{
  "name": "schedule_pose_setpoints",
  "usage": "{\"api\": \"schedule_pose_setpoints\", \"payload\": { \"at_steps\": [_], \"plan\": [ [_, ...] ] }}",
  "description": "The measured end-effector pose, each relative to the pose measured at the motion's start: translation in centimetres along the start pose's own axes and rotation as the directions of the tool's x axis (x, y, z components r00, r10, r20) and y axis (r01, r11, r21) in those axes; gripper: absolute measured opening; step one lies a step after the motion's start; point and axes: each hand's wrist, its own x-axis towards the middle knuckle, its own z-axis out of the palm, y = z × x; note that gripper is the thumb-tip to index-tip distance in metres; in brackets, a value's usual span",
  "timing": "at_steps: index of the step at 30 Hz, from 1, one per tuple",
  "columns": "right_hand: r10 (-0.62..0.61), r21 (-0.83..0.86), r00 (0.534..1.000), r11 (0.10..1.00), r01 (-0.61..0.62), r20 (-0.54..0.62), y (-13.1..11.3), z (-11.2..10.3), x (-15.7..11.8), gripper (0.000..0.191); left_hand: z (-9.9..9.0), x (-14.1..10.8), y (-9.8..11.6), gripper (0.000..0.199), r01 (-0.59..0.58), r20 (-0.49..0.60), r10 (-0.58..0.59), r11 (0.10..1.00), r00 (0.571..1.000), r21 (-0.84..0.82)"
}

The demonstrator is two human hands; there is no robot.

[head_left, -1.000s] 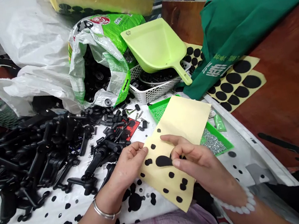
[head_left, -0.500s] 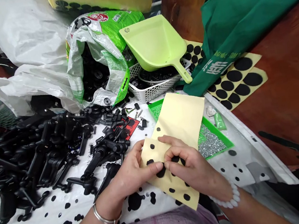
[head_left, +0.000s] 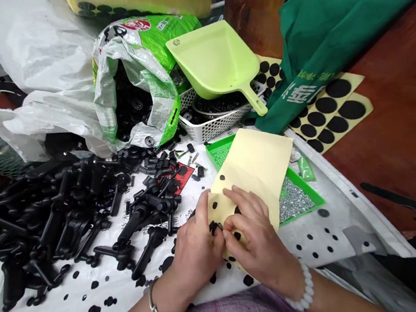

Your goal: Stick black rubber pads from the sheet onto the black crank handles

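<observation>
A pale yellow backing sheet (head_left: 256,170) with small black round stickers (head_left: 215,205) lies tilted over a green tray (head_left: 226,149). My left hand (head_left: 195,245) is closed on the sheet's left edge, thumb bent inward. Close beside it, my right hand (head_left: 256,237) pinches at a small dark sticker near the left thumb, its other fingers curled over the sheet. The two hands' fingertips nearly meet, and partly hide the dark piece between them. The sheet's lower part is mostly behind my hands.
Black jointed plastic holders (head_left: 57,213) are heaped on the left. Behind stand an open green-and-white bag (head_left: 153,45) of black parts and a white basket (head_left: 208,130) under a lime dustpan (head_left: 214,62). Silver screws (head_left: 295,200) fill the tray's right part. Larger sticker sheets (head_left: 337,125) lie right.
My left hand has turned inward and moved right, its thumb now bent. The sheet's lower end has swung back behind my hands, and its upper end has shifted slightly right.
</observation>
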Motion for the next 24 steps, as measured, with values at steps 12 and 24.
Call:
{"api": "schedule_pose_setpoints", "payload": {
  "at_steps": [12,24],
  "plan": [
    [-0.319,-0.309,0.947,0.905,0.292,-0.04,-0.2,-0.1,-1.4,0.011,-1.0,1.0,1.1,0.04,0.314,0.382,-0.058,0.69,0.922,-0.652],
    [-0.449,-0.251,0.891,0.872,0.421,-0.064,-0.3,0.4,-2.7,0.017,-0.9,1.3,1.0,0.027,0.288,0.397,-0.018,0.718,0.918,-0.633]
  ]
}}
